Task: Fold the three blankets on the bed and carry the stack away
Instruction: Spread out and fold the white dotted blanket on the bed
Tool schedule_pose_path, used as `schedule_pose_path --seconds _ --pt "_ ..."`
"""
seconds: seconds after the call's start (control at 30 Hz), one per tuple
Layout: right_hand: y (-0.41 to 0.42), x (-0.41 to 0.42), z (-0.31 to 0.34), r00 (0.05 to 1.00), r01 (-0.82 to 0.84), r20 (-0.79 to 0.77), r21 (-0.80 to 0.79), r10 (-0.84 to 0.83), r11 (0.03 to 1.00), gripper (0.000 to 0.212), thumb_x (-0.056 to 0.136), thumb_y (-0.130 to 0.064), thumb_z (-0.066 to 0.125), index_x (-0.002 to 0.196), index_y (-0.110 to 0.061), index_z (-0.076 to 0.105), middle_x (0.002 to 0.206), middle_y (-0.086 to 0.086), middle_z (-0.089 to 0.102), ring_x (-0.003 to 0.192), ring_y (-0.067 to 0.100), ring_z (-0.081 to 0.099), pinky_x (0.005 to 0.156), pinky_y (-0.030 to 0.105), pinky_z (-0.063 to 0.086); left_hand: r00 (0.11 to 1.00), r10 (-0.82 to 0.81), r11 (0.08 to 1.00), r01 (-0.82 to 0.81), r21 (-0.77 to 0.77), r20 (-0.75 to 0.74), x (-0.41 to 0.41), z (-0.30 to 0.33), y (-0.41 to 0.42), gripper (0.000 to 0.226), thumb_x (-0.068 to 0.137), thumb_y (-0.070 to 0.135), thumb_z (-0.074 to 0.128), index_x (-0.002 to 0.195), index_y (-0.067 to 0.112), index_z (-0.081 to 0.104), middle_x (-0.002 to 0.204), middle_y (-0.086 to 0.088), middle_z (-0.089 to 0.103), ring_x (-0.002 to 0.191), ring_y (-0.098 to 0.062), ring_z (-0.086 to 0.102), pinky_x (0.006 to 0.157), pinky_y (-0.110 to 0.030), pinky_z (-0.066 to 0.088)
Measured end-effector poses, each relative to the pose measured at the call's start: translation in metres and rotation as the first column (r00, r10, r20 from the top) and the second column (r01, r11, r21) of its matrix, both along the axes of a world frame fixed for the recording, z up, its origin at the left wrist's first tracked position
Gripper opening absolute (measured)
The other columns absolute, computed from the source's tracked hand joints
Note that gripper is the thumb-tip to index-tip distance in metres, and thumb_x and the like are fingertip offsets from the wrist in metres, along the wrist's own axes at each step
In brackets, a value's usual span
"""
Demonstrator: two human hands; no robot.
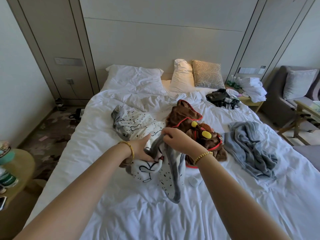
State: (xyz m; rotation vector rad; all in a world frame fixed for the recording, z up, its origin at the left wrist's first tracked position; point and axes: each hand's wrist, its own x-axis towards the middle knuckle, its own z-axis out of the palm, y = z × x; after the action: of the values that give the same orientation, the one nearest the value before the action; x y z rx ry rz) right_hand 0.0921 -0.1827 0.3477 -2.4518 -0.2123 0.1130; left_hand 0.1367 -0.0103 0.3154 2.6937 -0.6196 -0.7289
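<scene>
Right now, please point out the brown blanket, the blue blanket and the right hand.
brown blanket (181,116), head view, upper fold
blue blanket (251,144), head view, middle
right hand (178,140), head view, back

White spotted blanket (138,125): I make out a large black "R", just beside my left grip (141,151).
Other lettering: too blurred for me.

A beige panelled wall (155,32) stands behind the bed (138,213), which has white sheets. Two white pillows (136,75) and a patterned cushion (207,74) lie at its head. A grey sofa (284,94) stands at the right. The carpet (52,129) is dark and patterned.
</scene>
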Motion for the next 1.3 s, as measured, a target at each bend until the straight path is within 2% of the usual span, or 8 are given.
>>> schedule_pose_path --seconds 0.13,0.3,0.5,0.63,0.77,0.93,1.13,1.3 --pt "-0.017 -0.005 -0.007 0.996 0.073 -0.066 0.090 -0.068 0.993 0.019 0.090 -0.007 0.038 0.078 -0.017 0.048 0.064 -0.004 0.041 0.049 0.008 0.034 0.042 0.012 0.029 0.970 0.094 0.995 -0.099 0.012 0.223 0.015 0.002 0.025 0.026 0.093 0.039 0.049 0.093 0.017 0.063 0.077 -0.002 0.061 0.070 -0.018 0.054 0.056 -0.025 0.038" --pt "-0.016 -0.011 -0.032 0.958 0.209 -0.232 0.173 -0.167 0.962 0.024 0.097 -0.026 0.038 0.115 -0.018 0.050 0.074 0.001 0.052 0.053 0.015 0.046 0.046 0.019 0.041 0.809 0.296 0.952 -0.210 -0.222 0.508 0.028 0.008 0.044 0.037 0.098 0.037 0.038 0.083 0.012 0.061 0.060 0.003 0.048 0.057 -0.012 0.045 0.048 -0.026 0.028" --pt "-0.008 -0.006 -0.040 0.982 0.132 -0.156 0.163 -0.107 0.978 0.034 0.090 -0.040 0.055 0.066 -0.019 0.044 0.056 -0.007 0.037 0.044 0.004 0.033 0.044 0.014 0.029 0.727 0.300 0.953 -0.199 -0.228 0.617 0.023 0.004 0.057 0.036 0.099 0.041 0.030 0.085 0.020 0.055 0.058 0.006 0.045 0.060 -0.019 0.048 0.047 -0.028 0.030" --pt "-0.009 -0.004 -0.039 0.987 0.154 -0.082 0.234 -0.138 0.960 0.026 0.090 -0.024 0.060 0.072 -0.015 0.043 0.062 -0.004 0.039 0.051 0.008 0.035 0.048 0.016 0.031 0.824 0.258 0.966 -0.217 -0.140 0.505 0.020 -0.004 0.063 0.037 0.100 0.040 0.027 0.066 0.030 0.037 0.062 0.003 0.049 0.061 -0.019 0.048 0.049 -0.028 0.030" --pt "0.001 0.003 -0.027 0.995 0.086 -0.064 0.186 -0.075 0.979 0.013 0.085 -0.019 0.065 0.085 -0.014 0.053 0.069 -0.004 0.050 0.060 0.009 0.045 0.055 0.018 0.038 0.933 0.137 0.973 -0.190 0.133 0.332 0.020 -0.010 0.064 0.032 0.101 0.030 0.028 0.096 0.015 0.056 0.094 -0.007 0.062 0.084 -0.022 0.057 0.070 -0.030 0.041" --pt "0.018 0.013 -0.014 0.997 -0.007 -0.075 0.066 0.012 0.998 0.014 0.082 -0.018 0.067 0.088 -0.008 0.058 0.078 0.001 0.053 0.073 0.015 0.048 0.066 0.025 0.039 0.993 0.092 0.923 -0.057 -0.381 0.073 0.000 0.006 0.024 0.040 0.093 0.052 0.040 0.122 0.026 0.049 0.110 0.013 0.052 0.097 -0.006 0.052 0.076 -0.019 0.043" --pt "0.012 0.013 -0.015 0.996 0.052 -0.069 -0.011 -0.053 0.999 0.008 0.080 -0.009 0.056 0.086 -0.011 0.051 0.074 -0.003 0.049 0.073 0.018 0.049 0.059 0.025 0.039 0.995 0.085 0.917 -0.057 -0.395 0.054 -0.007 0.003 0.004 0.021 0.096 0.028 0.045 0.075 0.026 0.044 0.070 0.003 0.044 0.062 -0.010 0.042 0.056 -0.024 0.030" --pt "0.001 0.007 -0.044 0.949 0.295 -0.088 -0.090 -0.303 0.951 0.011 0.082 -0.011 0.049 0.076 -0.016 0.041 0.077 0.000 0.048 0.067 0.017 0.048 0.054 0.027 0.037 0.957 0.196 0.865 -0.066 -0.498 0.214 -0.010 0.016 -0.005 0.012 0.094 0.014 0.045 0.086 0.015 0.053 0.066 0.003 0.046 0.058 -0.010 0.043 0.052 -0.023 0.032"
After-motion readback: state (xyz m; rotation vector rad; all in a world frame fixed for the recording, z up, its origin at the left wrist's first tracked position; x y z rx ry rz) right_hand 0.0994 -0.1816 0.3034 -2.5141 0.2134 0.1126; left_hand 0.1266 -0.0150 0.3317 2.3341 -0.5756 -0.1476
